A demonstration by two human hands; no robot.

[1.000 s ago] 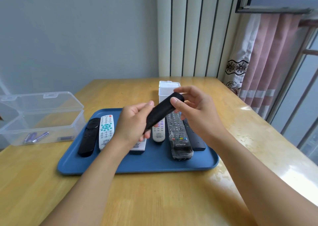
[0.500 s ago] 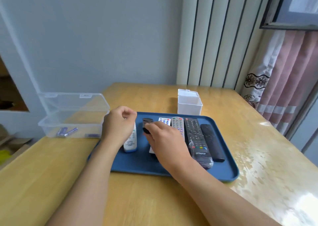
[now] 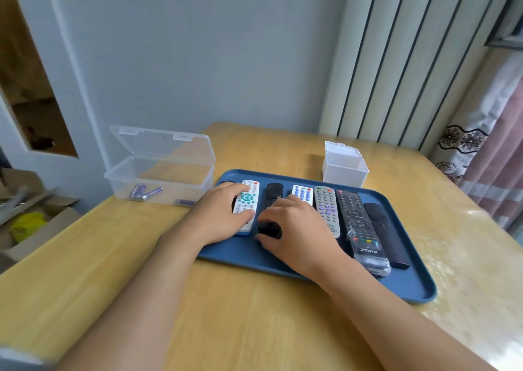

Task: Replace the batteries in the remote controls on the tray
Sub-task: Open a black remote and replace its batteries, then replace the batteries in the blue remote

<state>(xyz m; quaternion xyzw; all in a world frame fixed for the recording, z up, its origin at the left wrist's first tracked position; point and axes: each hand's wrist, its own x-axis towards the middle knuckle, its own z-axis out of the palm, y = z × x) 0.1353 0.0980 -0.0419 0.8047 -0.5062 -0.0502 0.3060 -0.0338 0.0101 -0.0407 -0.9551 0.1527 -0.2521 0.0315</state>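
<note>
The left hand gripped the white remote with teal buttons, thumb along its right edge, fingers curled over its left side. The right hand held the slim black remote, fingers curled round its near end. Both remotes lay at the left of the blue tray on the wooden table, with four more remotes to their right. Far left of the tray, an open clear box contained purple batteries. A small white box stood beyond the tray.
</note>
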